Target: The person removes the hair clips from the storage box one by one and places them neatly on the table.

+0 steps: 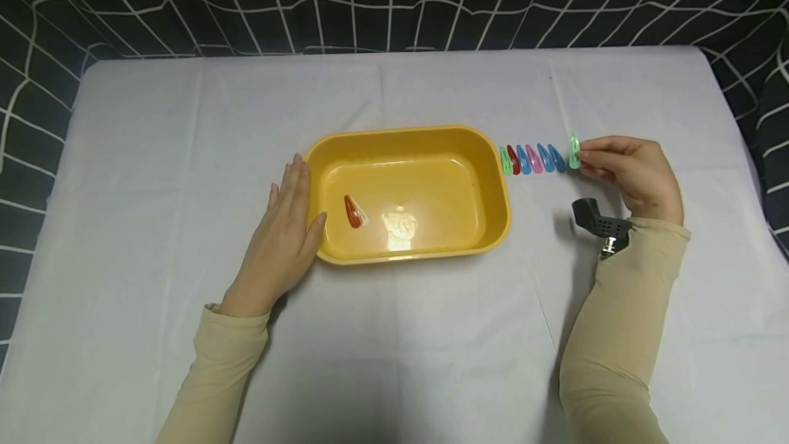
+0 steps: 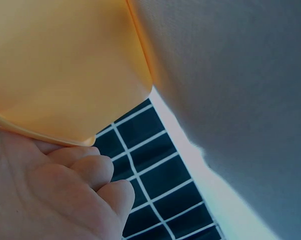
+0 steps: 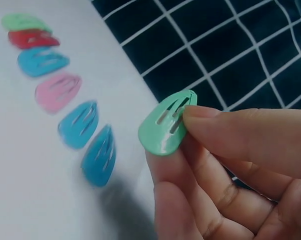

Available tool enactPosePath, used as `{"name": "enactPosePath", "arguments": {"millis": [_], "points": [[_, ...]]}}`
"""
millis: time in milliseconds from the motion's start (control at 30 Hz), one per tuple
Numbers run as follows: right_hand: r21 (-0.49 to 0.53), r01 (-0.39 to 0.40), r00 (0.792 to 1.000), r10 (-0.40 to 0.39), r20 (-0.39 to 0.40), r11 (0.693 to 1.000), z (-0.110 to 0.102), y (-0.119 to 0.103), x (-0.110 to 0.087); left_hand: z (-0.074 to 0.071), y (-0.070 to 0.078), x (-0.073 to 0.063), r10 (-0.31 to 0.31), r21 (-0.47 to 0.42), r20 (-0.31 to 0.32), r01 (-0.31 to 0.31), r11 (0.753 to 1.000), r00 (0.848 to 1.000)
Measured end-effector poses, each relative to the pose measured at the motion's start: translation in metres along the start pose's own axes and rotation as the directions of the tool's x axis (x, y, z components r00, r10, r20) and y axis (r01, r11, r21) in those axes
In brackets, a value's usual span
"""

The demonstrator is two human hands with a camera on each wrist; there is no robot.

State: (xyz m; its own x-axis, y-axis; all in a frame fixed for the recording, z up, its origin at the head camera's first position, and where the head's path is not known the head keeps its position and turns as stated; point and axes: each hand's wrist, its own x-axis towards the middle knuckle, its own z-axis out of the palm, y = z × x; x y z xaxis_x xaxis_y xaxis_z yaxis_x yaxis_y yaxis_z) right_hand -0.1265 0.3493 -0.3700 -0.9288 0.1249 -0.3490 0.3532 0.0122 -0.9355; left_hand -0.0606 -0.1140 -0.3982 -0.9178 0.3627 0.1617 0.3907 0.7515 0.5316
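Note:
Between thumb and fingers my right hand (image 1: 637, 173) pinches a light green snap hair clip (image 3: 165, 125), held just right of a row of hair clips. That row runs from the tray's right rim: a green clip (image 1: 506, 160), a red clip (image 1: 514, 159), then blue, a pink clip (image 3: 58, 92) and two blue clips (image 3: 99, 157) at the right end. My left hand (image 1: 277, 242), fingers straight, lies against the left rim of a yellow tray (image 1: 407, 136). Inside the tray, at its left, a brownish-red clip (image 1: 353, 212) overlaps a white one (image 1: 364, 216).
A white cloth (image 1: 394, 334) covers the table. Dark fabric with a white grid (image 1: 370, 5) hangs behind the table and at both sides. A black camera mount (image 1: 600, 225) sticks out at the right wrist, over the cloth.

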Motion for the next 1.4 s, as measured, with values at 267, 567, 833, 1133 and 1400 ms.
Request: {"name": "enactPosePath", "arguments": {"millis": [267,567,833,1133,1400], "points": [[-0.035,-0.025,0.999,0.024,-0.047,0.999,-0.002,0.007,0.003,0.000,0.000,0.000,0.002,0.001,-0.005,-0.002,1.000,1.000],[-0.351,-0.024,0.990,-0.026,-0.136,0.936,-0.001,0.014,0.010,0.000,0.000,0.001,0.003,-0.005,0.001,-0.003,1.000,1.000],[-0.466,-0.029,0.986,-0.051,-0.158,0.884,0.003,0.014,0.010,0.000,0.000,0.000,0.000,-0.013,0.004,0.000,1.000,1.000],[-0.646,-0.050,0.976,-0.099,-0.192,0.762,0.009,0.013,0.010,-0.001,0.001,0.000,-0.001,-0.012,0.012,0.001,1.000,1.000],[-0.649,-0.048,0.976,-0.103,-0.193,0.759,0.010,0.013,0.010,0.000,0.000,0.000,0.011,-0.011,-0.003,-0.011,1.000,1.000]]}}
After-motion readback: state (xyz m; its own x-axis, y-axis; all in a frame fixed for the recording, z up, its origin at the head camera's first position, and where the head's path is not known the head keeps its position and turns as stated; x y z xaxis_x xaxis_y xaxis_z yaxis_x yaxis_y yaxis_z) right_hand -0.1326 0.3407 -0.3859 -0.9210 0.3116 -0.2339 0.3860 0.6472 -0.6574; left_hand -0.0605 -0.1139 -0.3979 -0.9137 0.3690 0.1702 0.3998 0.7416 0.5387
